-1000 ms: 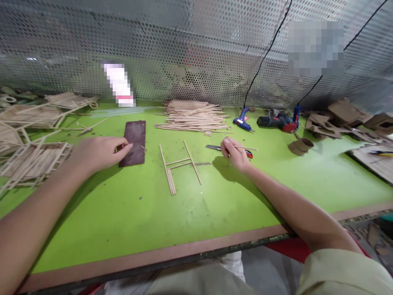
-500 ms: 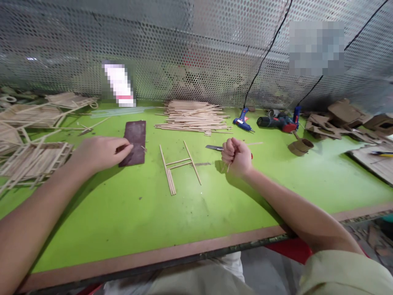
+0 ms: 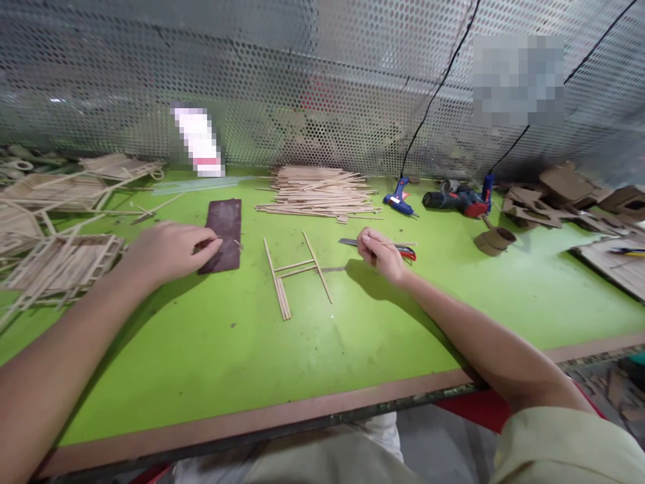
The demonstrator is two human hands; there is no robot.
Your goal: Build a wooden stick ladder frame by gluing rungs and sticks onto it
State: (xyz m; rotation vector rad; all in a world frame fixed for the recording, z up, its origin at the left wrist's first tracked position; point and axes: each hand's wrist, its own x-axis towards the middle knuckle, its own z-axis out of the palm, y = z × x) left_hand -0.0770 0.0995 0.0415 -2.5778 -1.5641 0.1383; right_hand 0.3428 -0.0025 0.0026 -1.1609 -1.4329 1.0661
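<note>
My left hand (image 3: 171,250) hovers at the left edge of a dark brown sheet (image 3: 224,228), thumb and forefinger drawn together; whatever may be between them is too small to make out. On the right, my right hand (image 3: 379,253) is closed around a thin wooden stick (image 3: 406,244), whose end sticks out to the right. Behind that hand lies a utility knife (image 3: 407,253) with a red and black handle, its blade pointing left. Between the hands, an H-shaped arrangement of wooden sticks (image 3: 295,270) lies flat, with several sticks side by side at its lower left leg.
A pile of wooden sticks (image 3: 322,191) lies at the back. Blue glue gun (image 3: 398,197), power drill (image 3: 456,200) and cardboard ring (image 3: 494,240) stand to the right. Stick-built models (image 3: 70,265) crowd the left. A perforated metal screen (image 3: 322,87) rises behind the table.
My right hand has turned over and shifted slightly left, and more of the utility knife's handle shows. My left hand has hardly moved.
</note>
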